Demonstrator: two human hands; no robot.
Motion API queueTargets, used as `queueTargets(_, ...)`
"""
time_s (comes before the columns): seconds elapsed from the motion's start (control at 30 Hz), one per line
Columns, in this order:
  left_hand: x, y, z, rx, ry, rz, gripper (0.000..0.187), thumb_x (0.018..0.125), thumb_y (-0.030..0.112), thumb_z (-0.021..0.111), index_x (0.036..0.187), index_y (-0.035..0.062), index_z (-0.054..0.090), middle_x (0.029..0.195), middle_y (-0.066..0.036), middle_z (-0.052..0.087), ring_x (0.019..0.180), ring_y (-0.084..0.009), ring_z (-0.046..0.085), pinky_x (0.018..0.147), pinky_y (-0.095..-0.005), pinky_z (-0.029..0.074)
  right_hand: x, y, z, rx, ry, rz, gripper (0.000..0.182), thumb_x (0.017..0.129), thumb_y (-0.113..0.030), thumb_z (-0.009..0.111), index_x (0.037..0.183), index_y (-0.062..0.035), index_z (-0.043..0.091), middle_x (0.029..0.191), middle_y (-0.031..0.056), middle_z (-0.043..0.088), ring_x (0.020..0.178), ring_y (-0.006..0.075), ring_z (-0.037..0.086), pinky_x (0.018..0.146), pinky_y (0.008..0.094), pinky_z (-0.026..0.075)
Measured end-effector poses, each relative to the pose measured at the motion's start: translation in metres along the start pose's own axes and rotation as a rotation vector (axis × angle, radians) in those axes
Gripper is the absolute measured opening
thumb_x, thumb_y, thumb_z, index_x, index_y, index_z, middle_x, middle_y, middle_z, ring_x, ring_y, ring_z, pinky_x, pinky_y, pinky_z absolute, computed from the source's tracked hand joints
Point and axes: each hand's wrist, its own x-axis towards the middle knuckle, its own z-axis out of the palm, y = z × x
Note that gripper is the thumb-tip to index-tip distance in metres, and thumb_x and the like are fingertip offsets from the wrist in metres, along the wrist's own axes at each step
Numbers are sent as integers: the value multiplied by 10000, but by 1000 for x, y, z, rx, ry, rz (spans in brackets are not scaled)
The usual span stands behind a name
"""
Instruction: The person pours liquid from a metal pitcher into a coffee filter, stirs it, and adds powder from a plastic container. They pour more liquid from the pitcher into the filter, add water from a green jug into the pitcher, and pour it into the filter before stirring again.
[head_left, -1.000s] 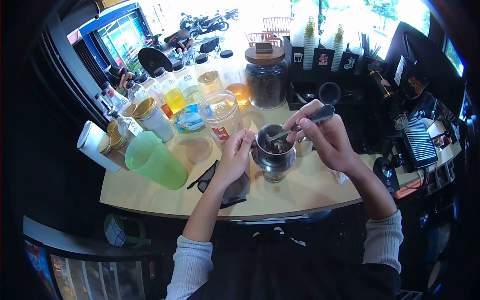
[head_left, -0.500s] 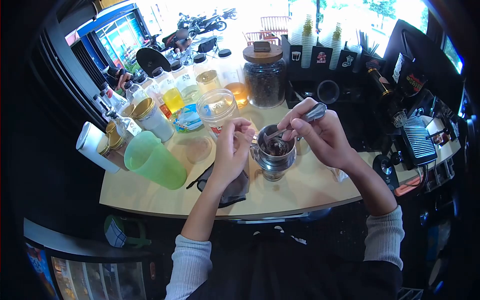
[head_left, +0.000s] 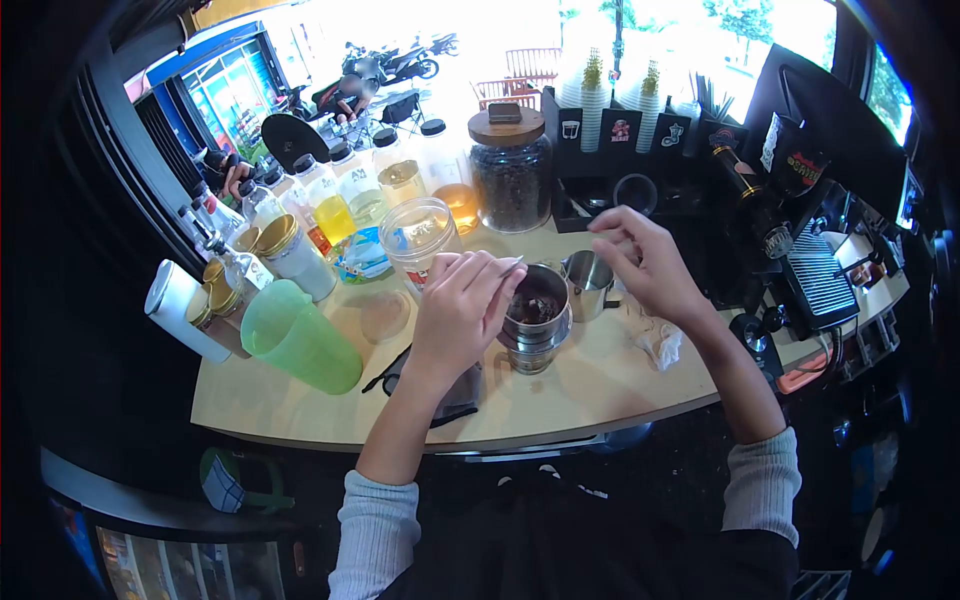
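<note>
My left hand (head_left: 455, 315) is closed in a pinch beside the metal coffee dripper. From its fingertips sticks the end of a spoon (head_left: 513, 266), most of it hidden by the hand. The dripper (head_left: 538, 335) holds dark coffee grounds (head_left: 536, 308) and stands on a small vessel. To the right, my right hand (head_left: 648, 265) hovers over the table with loosely bent fingers apart from the thumb, nothing visible in it. Between the hands is a steel pitcher (head_left: 588, 285). An open clear plastic jar (head_left: 418, 235) stands behind my left hand.
At left stands a green pitcher (head_left: 305, 340), with several bottles (head_left: 330, 210) and gold-lidded jars (head_left: 290, 255) behind. A big jar of dark beans (head_left: 510, 180) is at the back. A dark cloth (head_left: 450, 395), a crumpled tissue (head_left: 662, 345) and a coffee machine (head_left: 830, 270) flank the dripper.
The spoon has passed from my right hand to my left. My right hand has moved away from the dripper, uncovering the steel pitcher. The view has shifted slightly.
</note>
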Motion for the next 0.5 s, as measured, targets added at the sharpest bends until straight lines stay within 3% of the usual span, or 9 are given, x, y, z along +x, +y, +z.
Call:
queueTargets(0.03,-1,-1,-1,-3,5,-6,88,862,131,617,893,54,646,799,-54,606,725,-221,574,717,-347,411,-5,25,-1,-163,22,133,228,876,-145,603,1036,15,576,977,177,615,781,252,631,673,313,500)
queueTargets(0.13,-1,1,-5,-16,-6,-97,126,910,99,550,883,49,663,751,-68,629,660,-207,600,644,-330,448,-32,100,10,-396,2,144,245,897,-182,569,1019,30,580,931,185,634,742,297,625,679,347,491)
queueTargets(0.2,-2,1,-7,-52,-16,-127,141,920,102,537,883,43,660,750,-71,625,649,-198,602,617,-323,453,-40,110,17,-256,-173,377,259,903,-203,568,972,46,580,856,190,651,706,273,632,659,339,477)
queueTargets(0.23,-3,0,-7,-93,-25,-161,156,929,106,525,884,37,657,750,-75,622,637,-190,605,590,-317,459,-44,118,22,-250,-172,372,259,903,-203,568,972,46,580,856,190,651,706,273,632,659,339,477)
queueTargets(0.3,-4,1,-7,-113,-16,-177,163,935,112,522,886,35,657,746,-75,621,626,-181,603,587,-311,460,-52,131,33,0,-79,405,264,914,-216,565,894,47,568,732,140,634,644,192,604,624,327,456)
queueTargets(0.33,-4,1,-7,-140,-5,-194,170,940,119,520,889,32,657,743,-75,620,614,-173,602,583,-305,461,-55,134,36,155,-71,420,251,928,-218,554,827,13,549,709,70,601,654,105,547,610,280,427)
queueTargets(0.47,-6,-1,-6,-121,-14,-219,172,941,119,520,896,26,657,745,-76,624,619,-163,606,581,-292,465,-57,137,41,446,14,460,223,933,-197,545,799,-20,537,690,-3,540,661,67,483,618,239,394)
queueTargets(0.5,-7,-1,-5,-137,9,-241,150,929,122,538,900,37,658,772,-81,641,662,-207,605,634,-332,453,-56,137,39,485,34,422,211,932,-191,545,798,-27,537,700,-11,533,664,62,474,621,228,383)
